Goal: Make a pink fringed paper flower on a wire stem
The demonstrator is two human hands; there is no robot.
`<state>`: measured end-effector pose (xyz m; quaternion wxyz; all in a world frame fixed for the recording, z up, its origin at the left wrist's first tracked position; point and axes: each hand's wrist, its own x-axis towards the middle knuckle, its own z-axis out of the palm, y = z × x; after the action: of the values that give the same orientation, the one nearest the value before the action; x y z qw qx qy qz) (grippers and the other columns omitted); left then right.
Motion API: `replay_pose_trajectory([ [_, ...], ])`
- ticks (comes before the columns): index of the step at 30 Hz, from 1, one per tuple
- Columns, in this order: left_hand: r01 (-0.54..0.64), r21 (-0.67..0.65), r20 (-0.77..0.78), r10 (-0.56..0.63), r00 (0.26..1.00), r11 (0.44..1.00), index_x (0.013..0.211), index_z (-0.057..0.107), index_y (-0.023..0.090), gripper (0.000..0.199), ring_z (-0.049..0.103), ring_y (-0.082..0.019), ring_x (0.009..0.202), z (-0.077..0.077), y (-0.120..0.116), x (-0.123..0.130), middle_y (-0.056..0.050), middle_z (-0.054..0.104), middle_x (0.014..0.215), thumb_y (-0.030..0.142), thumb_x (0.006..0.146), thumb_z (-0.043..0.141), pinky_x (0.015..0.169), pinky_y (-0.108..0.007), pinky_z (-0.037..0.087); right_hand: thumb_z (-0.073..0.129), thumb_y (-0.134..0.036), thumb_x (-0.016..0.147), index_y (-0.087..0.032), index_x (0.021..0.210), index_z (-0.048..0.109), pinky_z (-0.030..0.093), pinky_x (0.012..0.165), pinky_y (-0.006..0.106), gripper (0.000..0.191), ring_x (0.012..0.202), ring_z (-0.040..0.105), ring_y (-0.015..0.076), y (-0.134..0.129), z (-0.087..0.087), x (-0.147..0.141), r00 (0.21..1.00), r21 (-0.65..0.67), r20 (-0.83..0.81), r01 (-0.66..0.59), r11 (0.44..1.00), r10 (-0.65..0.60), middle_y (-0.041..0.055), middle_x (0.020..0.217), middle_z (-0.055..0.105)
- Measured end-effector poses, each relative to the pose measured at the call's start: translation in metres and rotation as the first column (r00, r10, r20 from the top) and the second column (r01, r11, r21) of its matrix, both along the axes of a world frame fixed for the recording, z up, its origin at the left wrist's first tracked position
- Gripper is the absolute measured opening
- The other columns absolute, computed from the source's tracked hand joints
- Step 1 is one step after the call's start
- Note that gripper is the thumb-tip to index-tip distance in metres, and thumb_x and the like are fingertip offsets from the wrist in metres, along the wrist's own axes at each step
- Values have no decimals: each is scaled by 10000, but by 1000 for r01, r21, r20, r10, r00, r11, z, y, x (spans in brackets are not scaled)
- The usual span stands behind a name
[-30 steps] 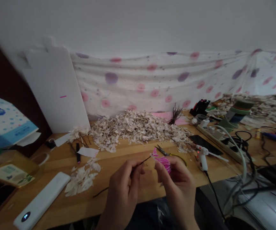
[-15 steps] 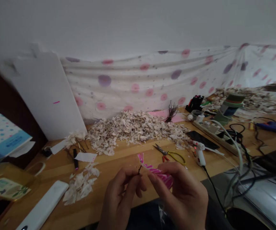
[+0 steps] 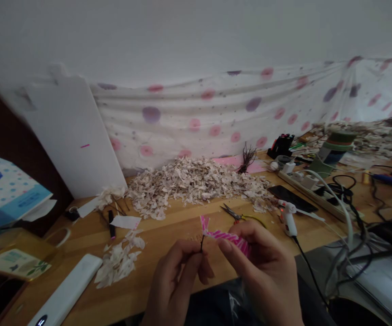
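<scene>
Between thumb and fingers, my left hand (image 3: 182, 271) pinches a thin dark twig (image 3: 201, 243) that stands nearly upright. My right hand (image 3: 265, 271) is closed on a pink-and-white striped strip (image 3: 223, 235), which looks like paper or ribbon. The strip's narrow end meets the top of the twig, and a short tail of it sticks up there. Its wider part is partly hidden by my right fingers. Just beyond my right hand lie scissors-like cutters with yellow handles (image 3: 231, 212). A white glue gun (image 3: 289, 218) with a red light stands to the right.
A large heap of pale dried petals (image 3: 189, 183) lies along the back, with a smaller pile (image 3: 119, 265) at left. A white power bank-like bar (image 3: 68, 290), a bottle of yellow liquid (image 3: 15, 253), a black phone (image 3: 292, 199) and a power strip (image 3: 318, 194) are also on the table.
The view has shifted slightly, moving the table things a little to the right. Both hands keep their grips, and the twig looks more upright with the strip's end at its top.
</scene>
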<state>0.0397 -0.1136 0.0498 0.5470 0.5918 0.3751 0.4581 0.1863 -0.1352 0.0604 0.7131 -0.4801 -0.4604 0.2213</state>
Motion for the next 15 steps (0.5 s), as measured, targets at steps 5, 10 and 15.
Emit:
replay_pose_trajectory([
  [5,-28,20,-1,28,1000,999,858,717,213,385,650,-156,662,0,0,0,-5,704,677,581,939,640,685,-262,544,847,-334,812,-249,739,716,322,379,135,172,431,453,63,2,1,2,998,12,-40,-49,999,49,-55,559,597],
  [10,-45,60,-24,47,999,997,853,727,211,397,641,-160,661,-1,0,-1,-12,703,689,581,949,623,685,-268,542,841,-358,807,-236,726,696,266,374,162,206,431,406,69,1,5,2,995,-41,-63,-77,996,74,-57,540,559],
  [15,-44,47,-34,45,998,998,885,709,213,362,665,-168,717,-5,-2,-2,-26,739,754,546,975,598,705,-265,538,836,-347,803,-221,721,692,265,375,156,209,428,390,59,1,7,1,991,-49,-102,-87,995,81,-56,539,551],
])
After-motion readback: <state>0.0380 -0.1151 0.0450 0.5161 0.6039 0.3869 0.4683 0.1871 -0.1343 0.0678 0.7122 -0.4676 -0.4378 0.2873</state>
